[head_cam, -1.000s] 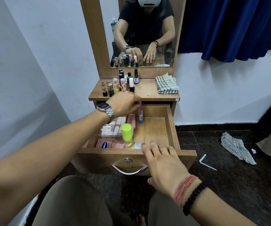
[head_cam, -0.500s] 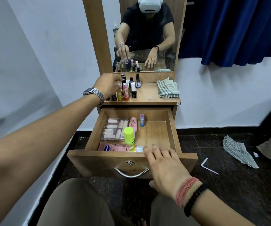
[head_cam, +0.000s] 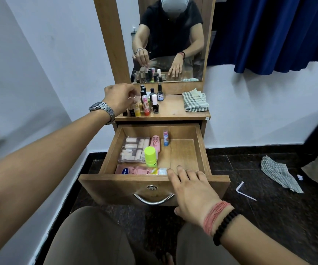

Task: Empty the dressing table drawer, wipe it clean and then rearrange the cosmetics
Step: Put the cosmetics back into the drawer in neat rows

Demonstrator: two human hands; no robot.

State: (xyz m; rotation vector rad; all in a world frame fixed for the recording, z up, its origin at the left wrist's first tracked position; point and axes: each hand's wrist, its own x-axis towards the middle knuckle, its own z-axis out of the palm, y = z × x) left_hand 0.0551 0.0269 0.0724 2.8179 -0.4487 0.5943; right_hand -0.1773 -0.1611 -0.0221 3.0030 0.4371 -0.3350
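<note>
Reaching over the far-left part of the counter (head_cam: 175, 111), the left hand (head_cam: 120, 98) has its fingers curled down over the cluster of cosmetic bottles (head_cam: 146, 104); it appears to pinch a small clear-capped bottle there, though the grip itself is partly hidden. The right hand (head_cam: 190, 190) lies spread and flat on the front edge of the open drawer (head_cam: 154, 183), pinching nothing. The bottles stand upright, long axes vertical, touching or just beside one another, so a lift should go straight up to avoid toppling neighbours. The left hand is the nearer one; the right is well apart from the cluster. Inside the drawer, a clear case (head_cam: 134, 149), a green-capped bottle (head_cam: 150, 156), a pink tube (head_cam: 155, 142), a blue lip balm (head_cam: 166, 137) and a flat pink pack (head_cam: 133, 170) fill the left side and front; the right side offers open room. A folded checked cloth (head_cam: 195, 101) occupies the counter's right end.
</note>
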